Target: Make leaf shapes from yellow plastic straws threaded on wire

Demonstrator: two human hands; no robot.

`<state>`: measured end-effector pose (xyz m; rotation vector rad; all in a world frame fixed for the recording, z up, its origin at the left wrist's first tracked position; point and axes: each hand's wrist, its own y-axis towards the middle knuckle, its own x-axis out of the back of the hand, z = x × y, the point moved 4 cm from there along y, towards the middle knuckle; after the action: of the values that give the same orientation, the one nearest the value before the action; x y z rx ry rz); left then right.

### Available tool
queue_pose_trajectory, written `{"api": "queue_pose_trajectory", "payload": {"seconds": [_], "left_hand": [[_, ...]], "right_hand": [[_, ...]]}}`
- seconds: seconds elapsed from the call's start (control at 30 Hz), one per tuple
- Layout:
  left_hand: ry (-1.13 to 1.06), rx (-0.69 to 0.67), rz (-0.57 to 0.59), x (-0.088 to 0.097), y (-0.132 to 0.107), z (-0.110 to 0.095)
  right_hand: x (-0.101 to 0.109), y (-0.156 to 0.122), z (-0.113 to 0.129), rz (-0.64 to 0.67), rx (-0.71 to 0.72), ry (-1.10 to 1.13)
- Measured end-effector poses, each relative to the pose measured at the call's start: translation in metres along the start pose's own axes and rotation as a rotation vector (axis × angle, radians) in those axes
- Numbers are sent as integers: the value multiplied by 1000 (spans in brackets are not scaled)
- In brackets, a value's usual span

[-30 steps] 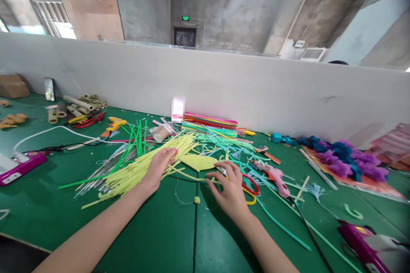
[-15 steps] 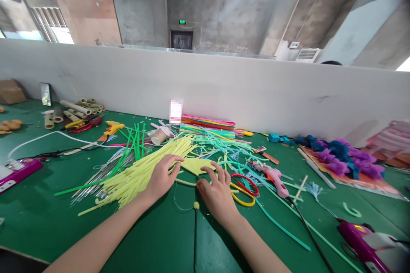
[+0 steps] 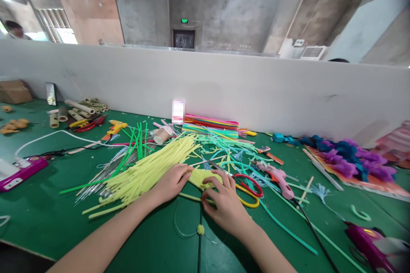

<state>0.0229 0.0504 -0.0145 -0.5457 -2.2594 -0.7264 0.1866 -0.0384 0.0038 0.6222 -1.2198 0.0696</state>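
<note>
The green counter is running up to a pale partition, a concrete wall and a lit exit sign showing beyond, and a heap of yellow fuzzy stems is sprawling near red-and-yellow scissors. The flat yellow piece is sitting right of that heap, the left hand keeping its grip pinched on the left end and the right hand curling at the other side, though I can't tell whether that grip is clasping it. Since half a second ago the scissors' blades are coming into view and a person's head is appearing over the partition, far left
</note>
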Motion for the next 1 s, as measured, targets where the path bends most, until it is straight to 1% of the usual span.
{"api": "queue_pose_trajectory", "payload": {"seconds": [0.17,0.37,0.57,0.67,0.77,0.9,1.0], "left_hand": [[-12,7,-23,1,0,0],[-9,-14,-26,3,-1,-6],[-28,-10,-50,2,-1,1],[-39,13,-50,3,-1,3],[-59,30,-38,5,-1,2],[-91,31,-35,8,-1,-1],[-77,30,-31,9,-1,-1]], "right_hand": [[-2,2,-8,-60,-33,-46],[-3,3,-9,-104,-43,-62],[-6,4,-10,-123,-53,-61],[-6,4,-11,-111,-60,-53],[-5,5,-12,-69,-60,-32],[-2,4,-15,-10,-82,-29],[1,3,-18,3,-92,-38]]}}
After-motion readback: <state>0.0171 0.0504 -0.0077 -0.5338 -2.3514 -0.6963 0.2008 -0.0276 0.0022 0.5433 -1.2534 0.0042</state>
